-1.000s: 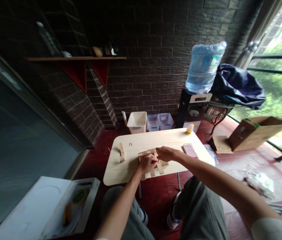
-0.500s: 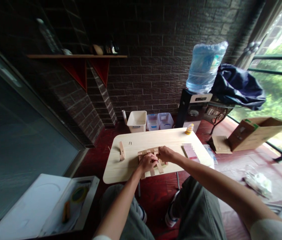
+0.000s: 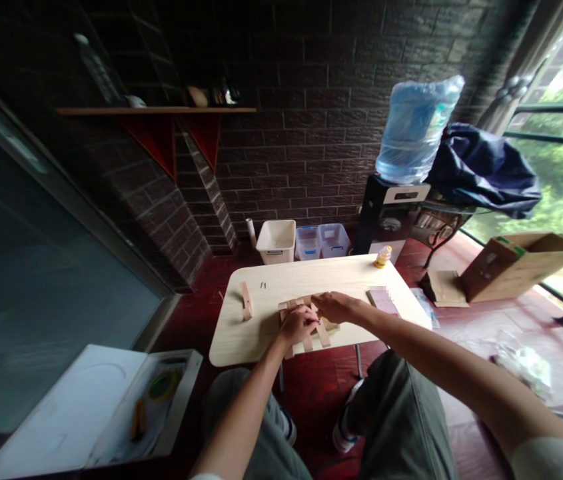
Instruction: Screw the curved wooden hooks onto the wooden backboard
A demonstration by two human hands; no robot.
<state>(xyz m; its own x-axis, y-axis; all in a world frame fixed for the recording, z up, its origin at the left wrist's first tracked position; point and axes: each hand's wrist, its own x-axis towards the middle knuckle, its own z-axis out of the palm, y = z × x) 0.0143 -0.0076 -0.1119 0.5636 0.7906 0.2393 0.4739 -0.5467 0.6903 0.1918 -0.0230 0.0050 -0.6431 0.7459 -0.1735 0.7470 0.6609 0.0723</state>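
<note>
On the table lies a slatted wooden frame (image 3: 308,344) of pale strips, with both hands over it. My left hand (image 3: 299,325) rests on its slats, thumb and fingers pinched together near a small dark spot too tiny to name. Close beside it, my right hand (image 3: 334,307) is bent over the frame's right part with its fingers curled downward; whatever lies within them is hidden. To the left stands a separate wooden piece (image 3: 246,301). Small dark pieces (image 3: 263,285), perhaps screws, lie behind the frame.
The pale table (image 3: 226,343) holds a yellow-capped small bottle (image 3: 383,257) at the back right and a pinkish booklet (image 3: 382,300) at the right. Plastic bins (image 3: 277,241) and a water dispenser (image 3: 386,220) stand behind. An open white case (image 3: 161,400) sits at the lower left.
The whole view has shifted slightly. My right hand has turned at the wrist, its back now flatter over the frame. My left hand keeps its pinch at the same place.
</note>
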